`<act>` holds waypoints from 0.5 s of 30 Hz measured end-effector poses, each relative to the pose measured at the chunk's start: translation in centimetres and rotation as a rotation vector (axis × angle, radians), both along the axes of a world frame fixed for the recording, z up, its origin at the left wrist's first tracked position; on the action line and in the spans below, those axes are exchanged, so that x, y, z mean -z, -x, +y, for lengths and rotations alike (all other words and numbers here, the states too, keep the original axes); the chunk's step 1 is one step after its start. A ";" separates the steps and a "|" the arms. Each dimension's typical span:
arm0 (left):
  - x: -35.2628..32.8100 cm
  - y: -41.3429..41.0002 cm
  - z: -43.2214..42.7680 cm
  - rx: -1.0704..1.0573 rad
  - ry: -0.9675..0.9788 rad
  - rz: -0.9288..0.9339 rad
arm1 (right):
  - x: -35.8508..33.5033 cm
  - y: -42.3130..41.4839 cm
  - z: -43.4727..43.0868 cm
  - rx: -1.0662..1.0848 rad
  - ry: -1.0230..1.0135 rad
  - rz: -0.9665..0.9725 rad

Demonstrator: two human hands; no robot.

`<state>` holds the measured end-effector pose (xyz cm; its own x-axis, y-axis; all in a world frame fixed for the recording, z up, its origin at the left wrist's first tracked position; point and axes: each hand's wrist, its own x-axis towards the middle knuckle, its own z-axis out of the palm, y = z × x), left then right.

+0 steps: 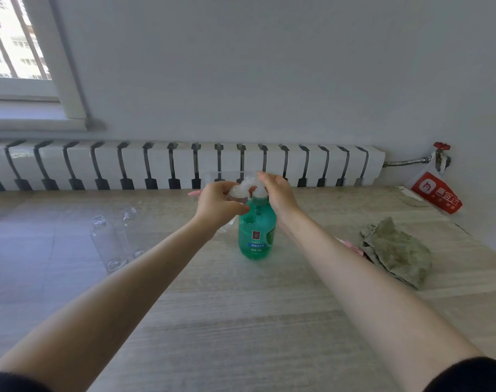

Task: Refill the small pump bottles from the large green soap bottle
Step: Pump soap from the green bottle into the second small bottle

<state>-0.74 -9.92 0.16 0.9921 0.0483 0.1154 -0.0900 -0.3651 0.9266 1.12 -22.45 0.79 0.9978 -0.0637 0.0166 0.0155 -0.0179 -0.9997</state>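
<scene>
Head view: you face the table (241, 321), where the green soap bottle (256, 236) stands upright near the middle.
A crumpled cloth (396, 250) lies to its right and two empty clear bottles (108, 244) to its left. Your right hand (279, 195) curls over the pump head (259, 192). Your left hand (217, 206) grips a small clear bottle (237, 191), tilted beside the pump.

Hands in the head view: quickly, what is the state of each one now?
Left hand: grips a small clear bottle.
Right hand: fingers curled over the pump head of the green soap bottle.
</scene>
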 end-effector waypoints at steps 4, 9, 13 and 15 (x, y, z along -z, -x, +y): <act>-0.2 0.0 -0.1 -0.001 0.002 -0.003 | -0.9 0.0 0.3 0.026 0.005 0.006; -0.4 0.1 0.1 0.002 0.004 -0.008 | -3.3 -1.1 0.9 0.126 0.108 -0.028; -0.5 -0.1 0.4 -0.002 0.002 -0.017 | -4.6 -2.6 1.0 0.144 0.407 0.029; -0.5 -0.1 0.5 -0.001 -0.002 -0.013 | -4.8 -3.2 1.0 0.147 0.493 0.105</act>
<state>-0.61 -9.46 0.71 0.9905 0.0487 0.1287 -0.1022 -0.3666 0.9247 4.35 -21.46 5.57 0.9768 -0.2134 -0.0197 -0.1226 -0.4807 -0.8683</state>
